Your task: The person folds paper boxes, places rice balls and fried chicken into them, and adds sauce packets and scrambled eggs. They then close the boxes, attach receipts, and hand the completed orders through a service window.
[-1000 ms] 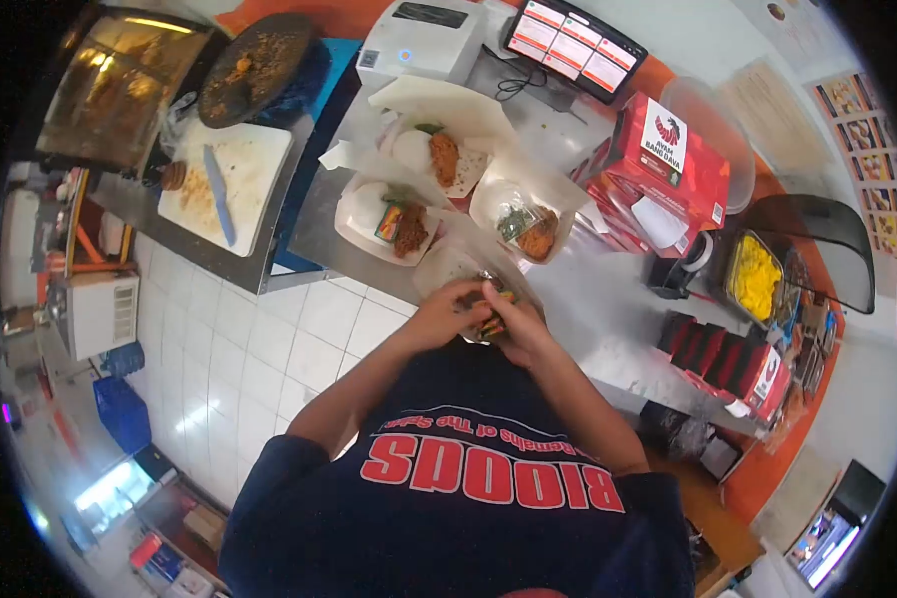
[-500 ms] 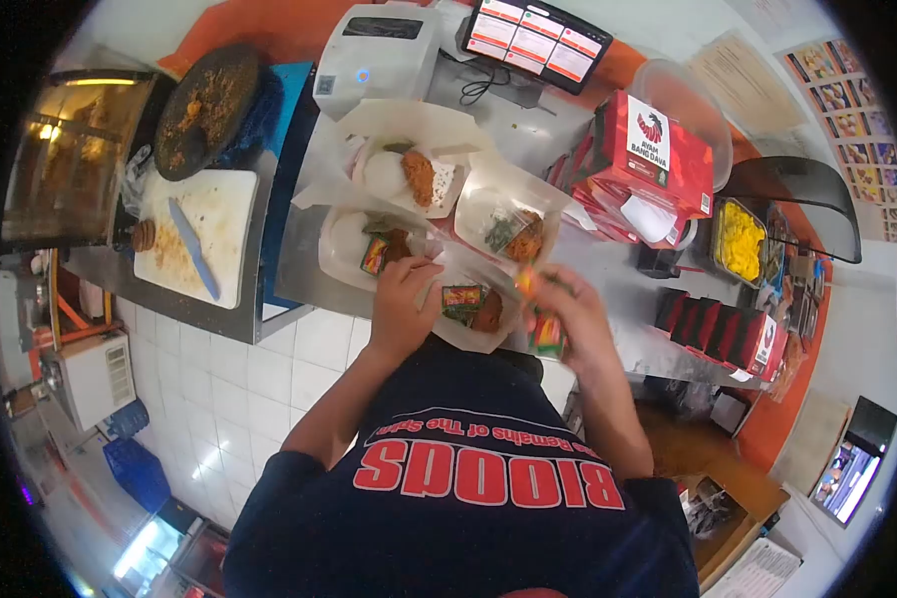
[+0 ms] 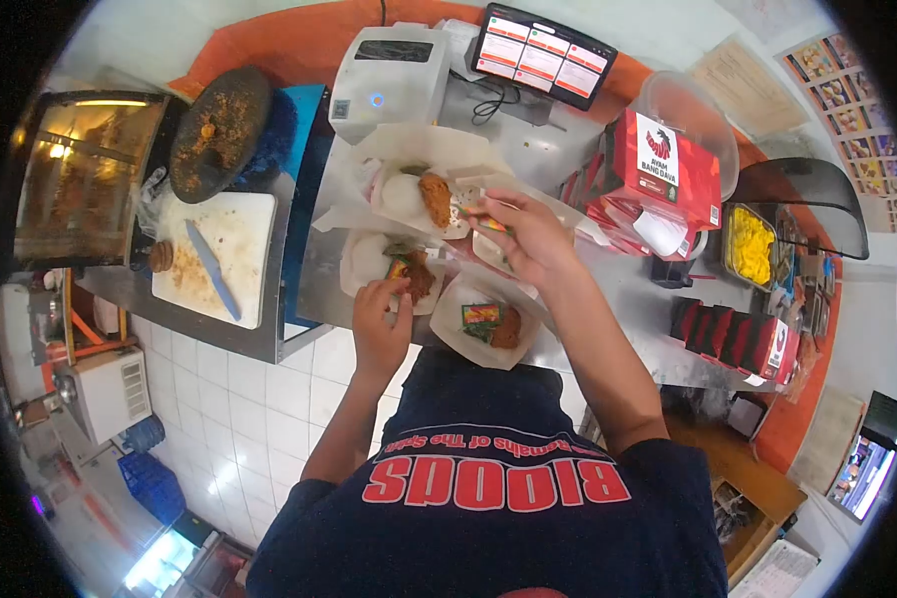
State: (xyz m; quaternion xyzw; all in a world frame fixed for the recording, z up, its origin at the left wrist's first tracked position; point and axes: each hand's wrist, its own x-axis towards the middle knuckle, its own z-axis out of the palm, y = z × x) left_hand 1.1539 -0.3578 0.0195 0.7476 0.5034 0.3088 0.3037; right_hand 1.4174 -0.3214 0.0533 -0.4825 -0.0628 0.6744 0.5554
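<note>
Open paper food boxes stand together on the steel counter. At the lower left box (image 3: 350, 269), with rice and fried chicken, my left hand (image 3: 381, 317) has its fingertips at a colourful sachet (image 3: 399, 267). My right hand (image 3: 530, 235) pinches another colourful sachet (image 3: 488, 223) above the boxes on the right. The upper left box (image 3: 385, 159) holds rice (image 3: 403, 197) and a piece of fried chicken (image 3: 436, 199). In the lower right box (image 3: 453, 324) a sachet (image 3: 481, 315) lies on greens beside chicken (image 3: 506, 327). My right hand and forearm partly cover the fourth box.
Left are a cutting board (image 3: 254, 224) with a blue knife (image 3: 212, 267) and a stone mortar (image 3: 204, 164). Behind stand a white printer (image 3: 389, 85) and a screen (image 3: 543, 55). Right are stacked red boxes (image 3: 703, 179) and a tray of yellow food (image 3: 749, 244).
My right hand has moved up and left with a sachet, from beside the lower right box to over the boxes. My left hand has shifted slightly left and down.
</note>
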